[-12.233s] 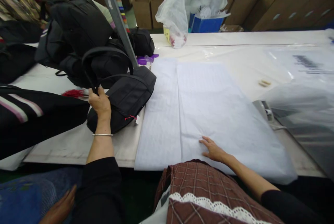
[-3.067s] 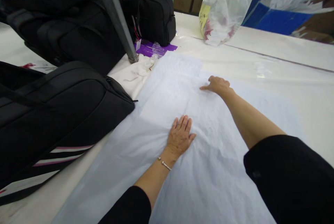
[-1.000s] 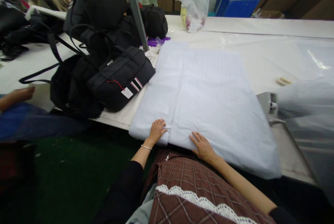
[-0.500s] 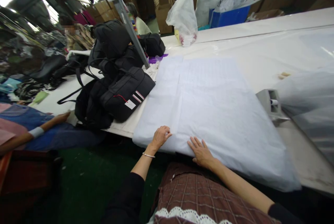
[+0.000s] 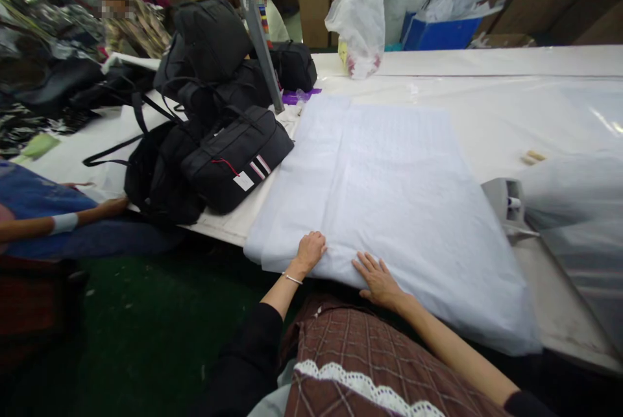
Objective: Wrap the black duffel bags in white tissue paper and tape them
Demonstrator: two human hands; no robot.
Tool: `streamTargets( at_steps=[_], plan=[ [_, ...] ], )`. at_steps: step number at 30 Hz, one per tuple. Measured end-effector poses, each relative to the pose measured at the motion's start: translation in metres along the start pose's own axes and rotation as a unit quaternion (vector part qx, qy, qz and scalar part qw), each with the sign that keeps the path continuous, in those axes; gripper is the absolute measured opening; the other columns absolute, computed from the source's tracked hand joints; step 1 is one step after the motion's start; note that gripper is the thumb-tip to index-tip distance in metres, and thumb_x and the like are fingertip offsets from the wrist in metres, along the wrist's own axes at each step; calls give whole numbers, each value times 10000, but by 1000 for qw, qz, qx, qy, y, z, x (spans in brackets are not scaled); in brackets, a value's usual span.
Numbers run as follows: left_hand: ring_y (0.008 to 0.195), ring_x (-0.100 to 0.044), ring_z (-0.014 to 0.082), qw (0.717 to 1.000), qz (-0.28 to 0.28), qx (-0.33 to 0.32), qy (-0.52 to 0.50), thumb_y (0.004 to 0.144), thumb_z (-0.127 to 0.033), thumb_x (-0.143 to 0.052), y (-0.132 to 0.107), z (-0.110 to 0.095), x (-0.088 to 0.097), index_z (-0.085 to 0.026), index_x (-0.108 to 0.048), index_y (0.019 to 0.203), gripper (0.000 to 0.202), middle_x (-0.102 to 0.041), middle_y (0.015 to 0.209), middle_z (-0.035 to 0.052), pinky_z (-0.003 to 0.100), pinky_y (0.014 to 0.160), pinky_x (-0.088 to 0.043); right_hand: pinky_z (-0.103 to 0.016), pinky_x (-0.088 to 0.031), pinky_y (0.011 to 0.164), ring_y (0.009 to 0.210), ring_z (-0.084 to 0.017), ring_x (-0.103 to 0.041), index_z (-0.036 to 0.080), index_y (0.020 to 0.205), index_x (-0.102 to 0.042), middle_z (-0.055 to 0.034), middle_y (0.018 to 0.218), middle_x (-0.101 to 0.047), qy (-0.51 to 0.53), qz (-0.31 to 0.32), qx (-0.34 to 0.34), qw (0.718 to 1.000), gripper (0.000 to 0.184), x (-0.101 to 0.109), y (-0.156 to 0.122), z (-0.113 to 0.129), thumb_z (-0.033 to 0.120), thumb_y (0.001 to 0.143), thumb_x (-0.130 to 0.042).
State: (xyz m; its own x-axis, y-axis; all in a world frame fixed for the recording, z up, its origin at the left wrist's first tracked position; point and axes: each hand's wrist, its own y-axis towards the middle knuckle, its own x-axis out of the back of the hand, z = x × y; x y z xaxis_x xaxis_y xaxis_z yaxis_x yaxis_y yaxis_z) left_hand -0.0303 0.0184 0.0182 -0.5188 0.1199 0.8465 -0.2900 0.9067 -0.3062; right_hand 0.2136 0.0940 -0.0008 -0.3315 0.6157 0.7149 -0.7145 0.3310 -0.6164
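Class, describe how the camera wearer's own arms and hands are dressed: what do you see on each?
The left hand is gloveless, with a thin silvery bracelet at its wrist and a plain black left sleeve ending on the forearm. The right hand is gloveless too, no bracelet visible; its right sleeve is also black.

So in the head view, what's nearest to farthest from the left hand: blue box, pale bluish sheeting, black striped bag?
1. Pale bluish sheeting: under the left hand.
2. Black striped bag: ahead, to the left.
3. Blue box: far back, to the right.
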Motion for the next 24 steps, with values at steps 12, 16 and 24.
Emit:
streamTargets(
  at_steps=[12, 16, 24],
  plan=[
    [799, -593, 160, 912, -68, 61, -399, 857, -514, -548, 19, 75, 97, -181, -595, 861, 336, -663, 850, 14, 268, 766, -486, -571, -83, 1226, 1543, -297, -56, 251, 1579, -263, -82, 1677, -87, 26, 3, 4, 1000, 860, 10, -9, 1, 302, 800, -624],
    [712, -540, 139, 886, -82, 72, -451, 798, -565, -586, 16, 87, 115, -196, -538, 805, 372, -614, 776, -7, 255, 704, -463, -571, -70, 1226, 1542, -302, -58, 243, 1576, -274, -94, 1675, -96, 34, -8, 2, 999, 847, 6, -8, 2, 314, 815, -639],
    [1083, -626, 227, 934, 12, 4, -356, 848, -433, -594, 11, 55, 100, -170, -595, 783, 272, -681, 1219, 107, 335, 939, -484, -578, -75, 1226, 1542, -301, -66, 228, 1572, -288, -86, 1674, -103, 33, -18, -1, 999, 852, 6, -8, 6, 286, 796, -633]
  ],
)
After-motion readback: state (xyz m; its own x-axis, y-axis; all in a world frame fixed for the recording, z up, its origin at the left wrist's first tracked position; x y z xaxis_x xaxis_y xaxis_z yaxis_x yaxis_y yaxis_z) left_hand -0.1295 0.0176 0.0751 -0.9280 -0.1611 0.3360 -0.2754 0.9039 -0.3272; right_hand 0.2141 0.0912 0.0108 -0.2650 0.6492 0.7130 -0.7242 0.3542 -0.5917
